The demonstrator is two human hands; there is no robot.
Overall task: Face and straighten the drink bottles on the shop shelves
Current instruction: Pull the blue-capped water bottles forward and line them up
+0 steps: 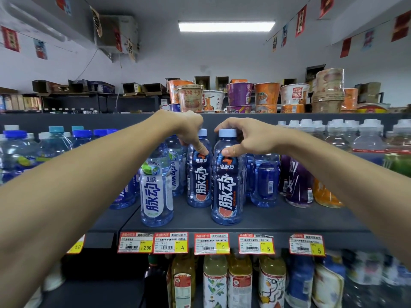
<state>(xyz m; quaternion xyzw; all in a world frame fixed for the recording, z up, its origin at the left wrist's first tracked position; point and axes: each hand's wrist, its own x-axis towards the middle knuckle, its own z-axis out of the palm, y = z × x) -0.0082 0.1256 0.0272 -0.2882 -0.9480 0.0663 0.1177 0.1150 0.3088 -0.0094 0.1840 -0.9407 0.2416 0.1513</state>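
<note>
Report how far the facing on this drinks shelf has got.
Done: the white-label bottle faces front. In hand: the left grip holds the rear dark-label bottle, the right grip the front dark-label bottle, both labels forward. To do: the blue bottle showing its barcode and the turned purple bottle.

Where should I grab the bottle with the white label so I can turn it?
Probably hold the white-label bottle round its rounded shoulder just above the label, coming from the front. It stands upright near the shelf edge, open in front, while other bottles crowd close behind it.
</note>
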